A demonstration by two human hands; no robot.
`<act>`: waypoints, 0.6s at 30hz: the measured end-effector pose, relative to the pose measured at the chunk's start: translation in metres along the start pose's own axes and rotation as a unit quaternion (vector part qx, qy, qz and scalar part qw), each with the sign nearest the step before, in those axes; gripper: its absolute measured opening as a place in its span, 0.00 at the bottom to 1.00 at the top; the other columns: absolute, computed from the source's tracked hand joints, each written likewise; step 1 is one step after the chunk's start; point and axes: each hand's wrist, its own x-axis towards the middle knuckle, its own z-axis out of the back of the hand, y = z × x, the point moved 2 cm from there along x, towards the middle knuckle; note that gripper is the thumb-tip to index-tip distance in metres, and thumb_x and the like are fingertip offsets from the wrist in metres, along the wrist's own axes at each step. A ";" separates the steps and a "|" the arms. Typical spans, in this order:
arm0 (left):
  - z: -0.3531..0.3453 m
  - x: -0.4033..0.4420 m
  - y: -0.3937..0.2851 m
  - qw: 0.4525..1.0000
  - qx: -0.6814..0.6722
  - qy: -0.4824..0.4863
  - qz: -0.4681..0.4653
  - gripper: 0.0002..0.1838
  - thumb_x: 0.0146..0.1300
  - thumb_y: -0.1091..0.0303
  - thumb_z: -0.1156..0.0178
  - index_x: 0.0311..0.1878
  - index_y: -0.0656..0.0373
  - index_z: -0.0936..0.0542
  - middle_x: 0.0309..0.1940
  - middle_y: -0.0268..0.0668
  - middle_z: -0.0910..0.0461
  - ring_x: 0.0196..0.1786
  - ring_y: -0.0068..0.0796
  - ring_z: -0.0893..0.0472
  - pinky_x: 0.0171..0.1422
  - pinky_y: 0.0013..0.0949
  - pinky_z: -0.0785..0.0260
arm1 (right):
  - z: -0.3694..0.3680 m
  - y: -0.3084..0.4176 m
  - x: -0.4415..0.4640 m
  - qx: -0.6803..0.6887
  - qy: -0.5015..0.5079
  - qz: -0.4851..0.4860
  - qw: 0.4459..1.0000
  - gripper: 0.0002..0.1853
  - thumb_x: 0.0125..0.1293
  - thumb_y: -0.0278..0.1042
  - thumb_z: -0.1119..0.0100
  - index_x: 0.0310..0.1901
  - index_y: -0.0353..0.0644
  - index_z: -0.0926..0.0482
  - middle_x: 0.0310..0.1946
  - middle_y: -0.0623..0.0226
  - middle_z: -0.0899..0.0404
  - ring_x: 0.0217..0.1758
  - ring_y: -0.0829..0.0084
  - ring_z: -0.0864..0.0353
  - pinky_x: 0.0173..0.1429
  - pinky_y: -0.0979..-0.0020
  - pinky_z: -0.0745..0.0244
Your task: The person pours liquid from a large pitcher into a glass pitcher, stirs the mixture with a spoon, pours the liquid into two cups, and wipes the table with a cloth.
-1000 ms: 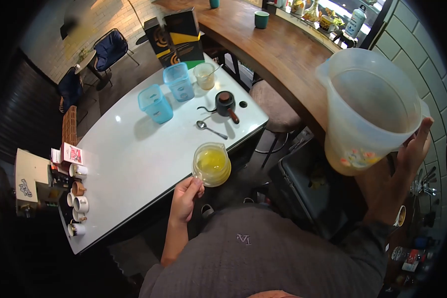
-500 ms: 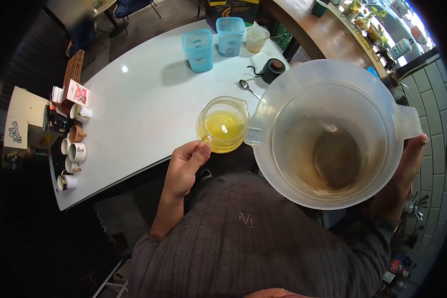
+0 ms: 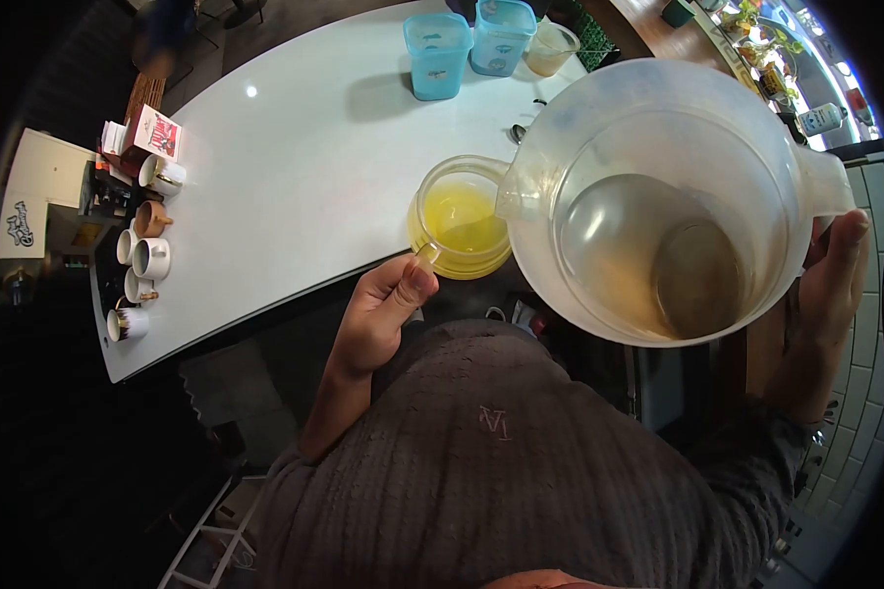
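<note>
Left fingers: the left hand pinches the jug handle, thumb on top and the other fingers curled beneath.
Right fingers: the right hand grasps the pitcher by its handle, one digit upright along the outer side; the rest are partly hidden, so how firmly they wrap cannot be told.
Glass jug: the jug is held up in front of the body, by the table's near edge, with yellow liquid inside.
Plastic pitcher: the big cloudy pitcher is right of the jug, its mouth facing the camera, some liquid lying inside.
Spout: the pitcher's spout overlaps the jug's right rim; whether they touch cannot be told, and no stream is visible.
Step in hand: by the look of it, lining the spout up with the jug's mouth for pouring.
Next move: it seems to call for a level jug, a slow right-wrist tilt and an eye on the rim against spills.
White table: beyond the hands, the table carries two blue tubs, a cup and, far left, several mugs.
</note>
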 end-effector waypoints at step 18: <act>-0.024 -0.007 0.014 0.999 -0.017 -0.023 0.018 0.16 0.74 0.59 0.51 0.32 0.59 0.27 0.25 0.19 0.38 0.29 0.09 0.43 0.33 0.17 0.49 | 0.009 -0.003 0.003 -0.051 0.086 -0.035 0.994 0.32 0.72 0.61 0.60 0.47 0.33 0.26 0.35 0.66 0.23 0.37 0.78 0.24 0.42 0.75 0.29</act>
